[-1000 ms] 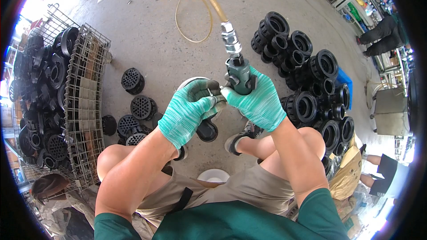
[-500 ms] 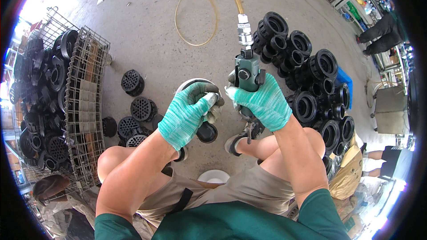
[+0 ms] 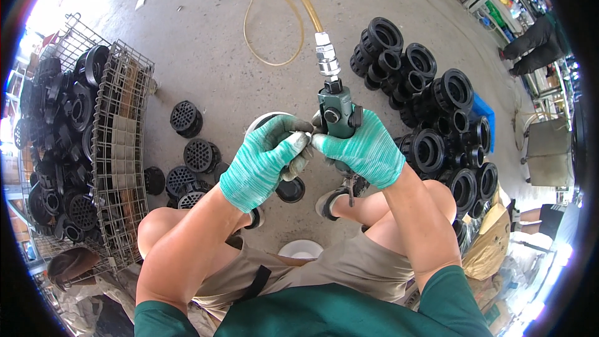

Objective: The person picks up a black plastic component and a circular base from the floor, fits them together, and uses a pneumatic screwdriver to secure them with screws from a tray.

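Concrete floor (image 3: 206,31) spreads across the view. At nine o'clock stands a wire cage (image 3: 121,200) filled with black parts (image 3: 81,207). Stacked black rings (image 3: 437,95) run from one to four o'clock. Grated black caps (image 3: 201,155) lie near the cage, between eight and nine o'clock. An amber hose (image 3: 309,7) drops from twelve o'clock to a green tool (image 3: 337,115), just off centre at one o'clock. The gloved right hand (image 3: 368,150), at three o'clock, wraps around this tool. Nearer eight o'clock, the gloved left hand (image 3: 262,162) pinches narrowly; I cannot tell what it grips.
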`<state>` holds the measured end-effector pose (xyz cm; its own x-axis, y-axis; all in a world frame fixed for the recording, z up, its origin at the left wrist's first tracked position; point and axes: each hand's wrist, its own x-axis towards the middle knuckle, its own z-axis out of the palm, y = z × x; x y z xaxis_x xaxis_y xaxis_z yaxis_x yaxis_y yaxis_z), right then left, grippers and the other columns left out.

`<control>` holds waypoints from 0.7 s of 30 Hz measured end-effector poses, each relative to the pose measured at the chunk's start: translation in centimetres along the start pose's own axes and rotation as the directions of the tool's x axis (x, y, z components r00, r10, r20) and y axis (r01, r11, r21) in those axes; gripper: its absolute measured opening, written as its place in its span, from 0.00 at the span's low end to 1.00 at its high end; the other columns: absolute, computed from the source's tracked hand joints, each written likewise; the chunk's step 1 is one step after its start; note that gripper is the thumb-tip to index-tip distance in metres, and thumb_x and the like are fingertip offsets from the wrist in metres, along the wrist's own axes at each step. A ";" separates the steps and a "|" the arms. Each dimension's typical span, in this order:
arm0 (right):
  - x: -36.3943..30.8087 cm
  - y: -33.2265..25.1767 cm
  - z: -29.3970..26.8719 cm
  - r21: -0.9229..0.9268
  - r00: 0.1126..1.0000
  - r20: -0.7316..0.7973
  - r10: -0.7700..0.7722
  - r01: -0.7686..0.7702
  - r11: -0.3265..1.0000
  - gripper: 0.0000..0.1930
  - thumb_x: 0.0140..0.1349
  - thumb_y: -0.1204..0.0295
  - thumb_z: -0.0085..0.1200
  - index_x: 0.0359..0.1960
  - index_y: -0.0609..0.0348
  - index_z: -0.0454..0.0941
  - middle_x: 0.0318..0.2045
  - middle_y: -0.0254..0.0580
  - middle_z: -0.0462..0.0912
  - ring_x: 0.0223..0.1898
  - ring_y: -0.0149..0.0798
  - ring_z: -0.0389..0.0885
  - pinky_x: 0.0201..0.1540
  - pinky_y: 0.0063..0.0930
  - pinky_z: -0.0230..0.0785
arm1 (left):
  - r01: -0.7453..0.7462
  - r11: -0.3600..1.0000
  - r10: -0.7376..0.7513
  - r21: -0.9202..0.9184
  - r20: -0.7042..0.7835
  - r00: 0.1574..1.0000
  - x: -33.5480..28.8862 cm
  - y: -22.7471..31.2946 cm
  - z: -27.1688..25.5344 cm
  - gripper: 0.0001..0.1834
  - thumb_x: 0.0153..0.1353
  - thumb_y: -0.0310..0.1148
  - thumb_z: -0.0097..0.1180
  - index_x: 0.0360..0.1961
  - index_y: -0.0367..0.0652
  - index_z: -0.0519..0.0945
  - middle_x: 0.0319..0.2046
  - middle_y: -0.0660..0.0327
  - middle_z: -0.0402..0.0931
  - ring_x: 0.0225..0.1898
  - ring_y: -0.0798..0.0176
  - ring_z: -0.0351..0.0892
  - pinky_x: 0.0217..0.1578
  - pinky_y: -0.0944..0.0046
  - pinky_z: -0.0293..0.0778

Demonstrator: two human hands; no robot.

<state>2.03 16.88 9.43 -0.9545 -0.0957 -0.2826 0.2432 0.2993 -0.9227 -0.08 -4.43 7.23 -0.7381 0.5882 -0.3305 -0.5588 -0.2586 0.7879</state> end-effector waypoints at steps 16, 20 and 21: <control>-0.5 -0.4 0.2 0.155 0.990 0.088 0.111 -0.124 0.980 0.16 0.58 0.65 0.69 0.44 0.62 0.83 0.24 0.36 0.84 0.23 0.27 0.80 0.25 0.23 0.74 | 0.004 0.986 0.001 0.167 -0.028 1.000 0.0 -0.2 -0.3 0.22 0.67 0.42 0.64 0.56 0.41 0.78 0.33 0.67 0.78 0.29 0.75 0.74 0.30 0.74 0.69; -0.5 -0.7 -0.1 0.249 0.961 0.142 0.237 -0.267 0.931 0.18 0.59 0.69 0.69 0.48 0.62 0.80 0.30 0.35 0.83 0.26 0.28 0.82 0.27 0.22 0.73 | 0.029 0.978 -0.026 0.207 -0.017 1.000 0.1 0.1 -0.5 0.24 0.66 0.43 0.65 0.57 0.41 0.78 0.34 0.67 0.79 0.30 0.75 0.74 0.30 0.74 0.69; -0.6 -0.7 0.1 0.283 0.971 0.120 0.205 -0.231 0.931 0.18 0.59 0.69 0.69 0.47 0.62 0.79 0.30 0.35 0.83 0.26 0.28 0.82 0.27 0.22 0.73 | 0.031 0.986 -0.030 0.165 -0.004 1.000 0.1 0.0 -0.5 0.24 0.67 0.43 0.64 0.57 0.40 0.77 0.34 0.67 0.79 0.29 0.75 0.74 0.30 0.74 0.69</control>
<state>2.43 16.67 10.19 -0.8566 -0.1459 -0.4949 0.4959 0.0321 -0.8678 -0.33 -4.74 7.01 -0.7224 0.5926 -0.3563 -0.5113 -0.1108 0.8522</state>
